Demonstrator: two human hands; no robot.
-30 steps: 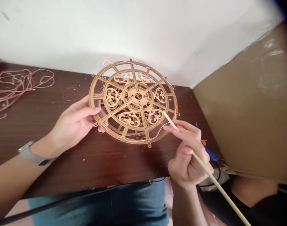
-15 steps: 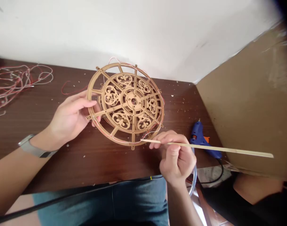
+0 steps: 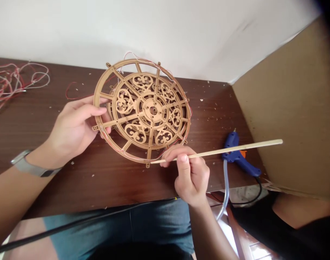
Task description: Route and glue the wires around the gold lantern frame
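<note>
A round wooden wheel frame (image 3: 149,141) with scrollwork panels is held tilted above the table. My left hand (image 3: 78,117) grips its left rim, thumb in front and fingers behind. Thin red and white wire (image 3: 114,146) runs along the lower rim and loops over the top edge. My right hand (image 3: 192,173) pinches a slender wooden stick (image 3: 235,148) between thumb and fingers. The stick's thin tip is at the bottom of the rim, beside a small tab and the wire. Its long end points right.
A blue glue gun (image 3: 237,153) with a clear glue stick lies at the right. Tangled red and white wires (image 3: 16,83) lie at the left. A cardboard panel (image 3: 291,108) stands on the right; another person's arm (image 3: 302,211) shows below it.
The stick's tip has moved left along the lower rim with my right hand, and its far end has swung upward. My left hand still holds the wheel frame, now tilted slightly differently.
</note>
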